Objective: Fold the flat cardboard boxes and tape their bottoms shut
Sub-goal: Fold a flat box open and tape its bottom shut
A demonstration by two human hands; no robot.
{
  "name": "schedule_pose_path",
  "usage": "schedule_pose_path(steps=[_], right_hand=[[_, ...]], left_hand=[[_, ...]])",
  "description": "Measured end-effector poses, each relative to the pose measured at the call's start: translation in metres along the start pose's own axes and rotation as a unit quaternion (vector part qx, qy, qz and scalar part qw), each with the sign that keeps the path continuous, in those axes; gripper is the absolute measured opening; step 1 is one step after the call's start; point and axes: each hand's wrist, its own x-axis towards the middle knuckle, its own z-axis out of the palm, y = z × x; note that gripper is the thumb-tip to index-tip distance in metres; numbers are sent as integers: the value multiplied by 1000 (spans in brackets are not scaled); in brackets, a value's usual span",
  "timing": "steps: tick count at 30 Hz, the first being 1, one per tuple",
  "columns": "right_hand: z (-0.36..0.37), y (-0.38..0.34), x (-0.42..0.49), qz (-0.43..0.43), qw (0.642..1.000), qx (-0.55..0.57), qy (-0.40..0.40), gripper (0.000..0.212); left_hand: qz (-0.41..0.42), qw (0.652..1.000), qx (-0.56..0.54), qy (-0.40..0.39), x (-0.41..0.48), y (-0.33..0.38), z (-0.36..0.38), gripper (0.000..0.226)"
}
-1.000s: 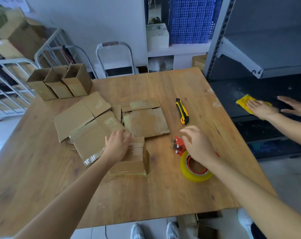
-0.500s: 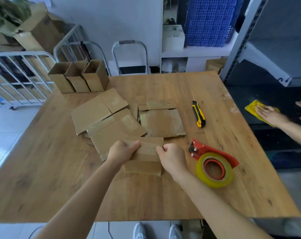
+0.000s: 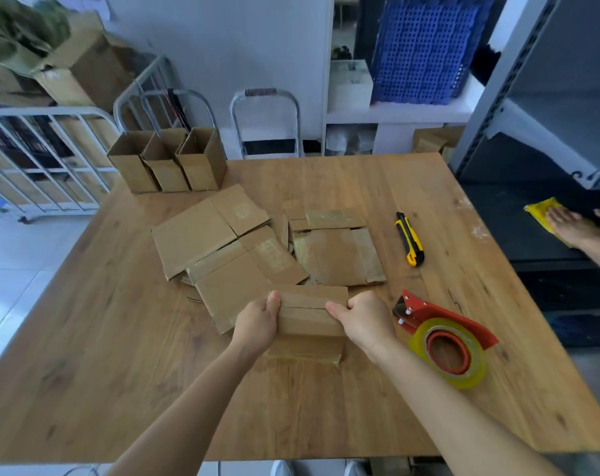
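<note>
Left hand (image 3: 257, 326) and right hand (image 3: 365, 321), fingers (image 3: 336, 309) clamped on the folded box (image 3: 309, 326) just left of the tape dispenser (image 3: 446, 345), apparently pressing its bottom flaps together for taping.

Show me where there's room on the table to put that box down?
The table is barest on the left, beside the flat cardboard and nearer than the three folded boxes. Another patch lies at the far edge, beyond the knife. The middle is crowded, and the tape dispenser sits close by the box that the left hand and right hand hold.
</note>
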Motion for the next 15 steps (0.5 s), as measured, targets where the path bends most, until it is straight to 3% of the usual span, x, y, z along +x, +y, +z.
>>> schedule_pose_path(steps=[3, 8, 10, 13, 15], right_hand=[[-5, -1, -1, 27, 993, 106, -36, 45], [-48, -3, 0, 57, 964, 258, 28, 70], [-54, 1, 1, 27, 965, 256, 40, 59], [-50, 6, -4, -2, 970, 238, 43, 12], [-41, 11, -7, 6, 971, 237, 37, 25]], left_hand=[[-8, 998, -42, -36, -5, 2, -7, 47], [68, 981, -165, -80, -19, 12, -29, 12], [93, 970, -196, -113, -22, 18, -34, 42], [113, 969, -183, -118, -23, 22, -32, 66], [102, 970, -194, -106, -24, 20, -29, 69]])
